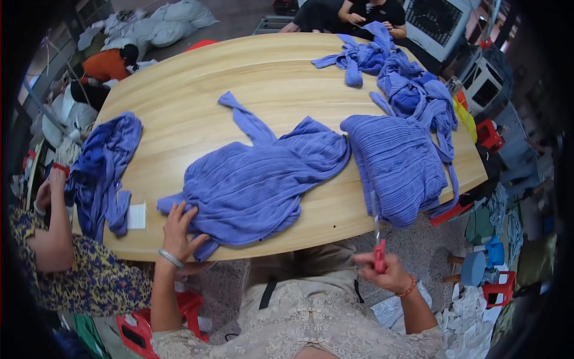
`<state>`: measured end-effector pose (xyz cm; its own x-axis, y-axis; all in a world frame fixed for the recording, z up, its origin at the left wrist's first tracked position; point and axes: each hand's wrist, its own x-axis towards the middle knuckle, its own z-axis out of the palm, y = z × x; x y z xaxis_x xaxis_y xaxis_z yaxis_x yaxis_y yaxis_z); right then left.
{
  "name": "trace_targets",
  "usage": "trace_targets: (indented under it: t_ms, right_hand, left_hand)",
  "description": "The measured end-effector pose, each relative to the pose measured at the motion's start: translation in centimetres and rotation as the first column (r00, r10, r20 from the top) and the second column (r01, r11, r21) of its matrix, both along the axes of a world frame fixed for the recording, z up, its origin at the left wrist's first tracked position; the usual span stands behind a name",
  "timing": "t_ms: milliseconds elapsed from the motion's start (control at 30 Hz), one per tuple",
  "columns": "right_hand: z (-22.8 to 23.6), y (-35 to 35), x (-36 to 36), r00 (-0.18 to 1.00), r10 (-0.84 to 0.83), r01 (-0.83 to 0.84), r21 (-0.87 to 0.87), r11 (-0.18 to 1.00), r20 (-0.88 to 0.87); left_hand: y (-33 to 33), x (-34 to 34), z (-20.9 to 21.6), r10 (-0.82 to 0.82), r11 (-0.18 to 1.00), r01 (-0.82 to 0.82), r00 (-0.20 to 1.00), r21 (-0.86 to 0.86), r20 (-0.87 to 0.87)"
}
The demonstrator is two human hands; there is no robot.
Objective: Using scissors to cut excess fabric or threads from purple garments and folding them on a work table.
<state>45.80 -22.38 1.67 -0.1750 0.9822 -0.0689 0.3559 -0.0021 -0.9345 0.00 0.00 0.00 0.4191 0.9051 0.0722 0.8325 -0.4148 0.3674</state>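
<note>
A blue-purple knitted garment (251, 185) is spread loosely on the table before me, one strip of it reaching toward the far side. My left hand (179, 233), with a bangle at the wrist, rests on its near left corner, fingers spread. Held out past the near edge of the table, my right hand (387, 275) has its fingers wrapped round a pair of scissors with red handles (379, 257). Their metal blades point away from me. Beyond those blades lies a folded stack of ribbed blue-purple garments (397, 167).
The pale wooden table (173, 90) also bears a garment pile (412, 90) at far right, a darker one (104, 170) at left and a white paper (137, 216). Co-workers sit at left and the far edge. Red stools (134, 332) and cloth heaps stand on the floor.
</note>
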Motion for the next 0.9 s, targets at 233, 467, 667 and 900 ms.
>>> trace_targets:
  t_ms: [233, 467, 667, 900]
  right_hand:
    - [1.2, 15.6, -3.8, 0.635, -0.339, 0.287, 0.195, 0.938, 0.695]
    - [-1.5, 24.0, -5.2, 0.582, -0.327, 0.147, 0.298, 0.943, 0.745]
    - [4.7, 22.4, -1.9, 0.979, -0.029, 0.047, -0.088, 0.995, 0.201]
    - [10.3, 29.2, 2.8, 0.821, -0.387, 0.323, 0.216, 0.921, 0.420]
  left_hand:
    - [1.8, 1.1, -1.7, 0.027, 0.977, -0.072, 0.976, 0.202, 0.216]
    - [1.2, -0.6, 3.6, 0.153, 0.971, -0.240, 0.625, 0.002, 0.765]
    - [1.3, -2.8, 5.9, 0.154, 0.925, -0.362, 0.638, 0.117, 0.754]
    - [14.7, -0.2, 8.6, 0.073, 0.798, -0.289, 0.917, 0.528, 0.392]
